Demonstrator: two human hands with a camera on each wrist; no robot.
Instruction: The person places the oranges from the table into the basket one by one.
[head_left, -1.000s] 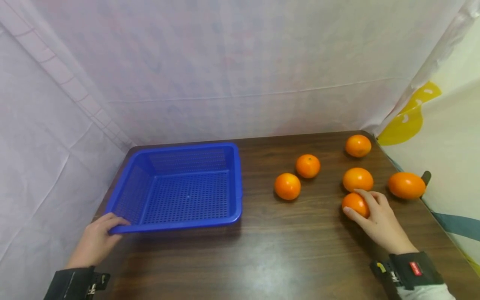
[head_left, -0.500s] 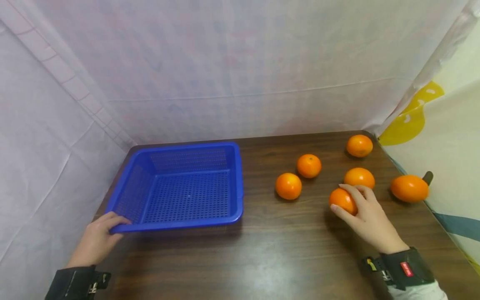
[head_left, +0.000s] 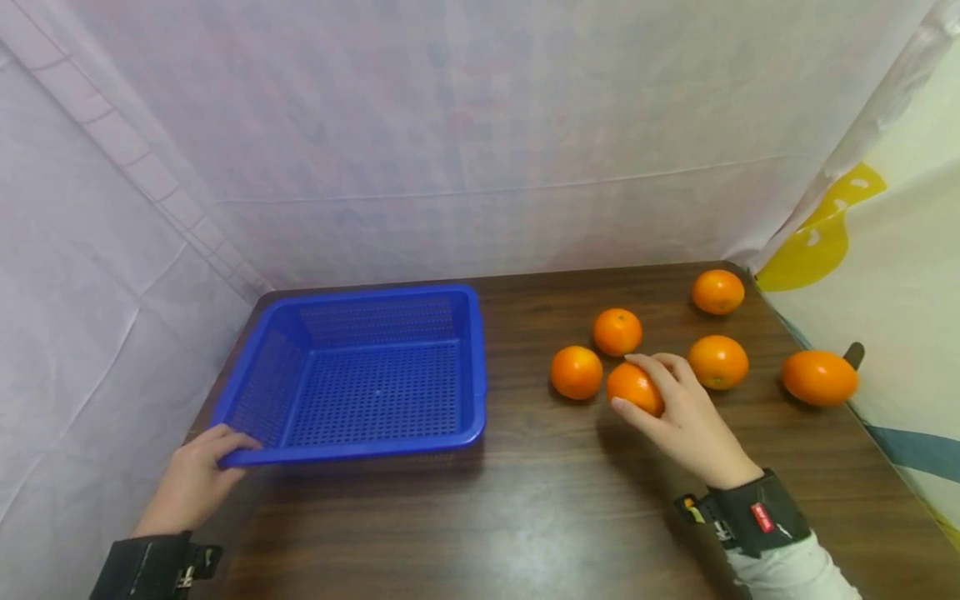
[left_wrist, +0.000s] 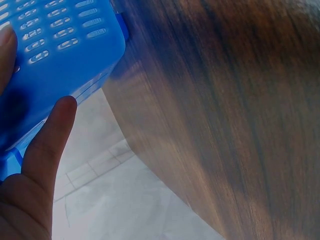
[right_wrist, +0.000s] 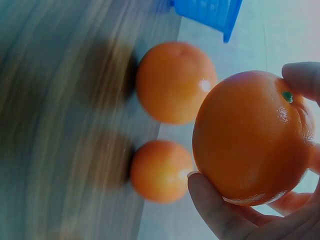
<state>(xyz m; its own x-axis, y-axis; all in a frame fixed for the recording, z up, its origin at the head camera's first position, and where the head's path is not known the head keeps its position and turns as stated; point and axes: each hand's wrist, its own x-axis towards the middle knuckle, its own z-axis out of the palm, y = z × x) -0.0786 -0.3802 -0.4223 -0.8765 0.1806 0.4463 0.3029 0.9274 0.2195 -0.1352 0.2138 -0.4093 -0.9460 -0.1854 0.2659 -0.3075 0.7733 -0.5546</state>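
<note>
My right hand [head_left: 686,421] grips an orange [head_left: 633,390] between thumb and fingers, over the table right of centre. In the right wrist view this orange [right_wrist: 250,140] shows a small green stem spot, and the fingertips wrap its sides. Just left of it lie two more oranges, the nearer orange [head_left: 576,372] and the farther orange [head_left: 617,332]. At the near left corner of a blue perforated plastic basket [head_left: 360,452], my left hand [head_left: 197,477] holds the rim. A thumb and a finger show against the basket's wall [left_wrist: 65,65] in the left wrist view. Nothing lies inside the basket.
Farther right lie an orange [head_left: 718,362], another orange [head_left: 717,292] near the back corner, and a longer orange fruit [head_left: 819,377] by the right edge, a dark stub beside it. The brown wooden table [head_left: 480,533] meets hanging white cloth [head_left: 480,200] at the back.
My right hand has lifted the orange and carried it left, away from the oranges on the right and close to the middle pair. The left hand and basket have stayed put.
</note>
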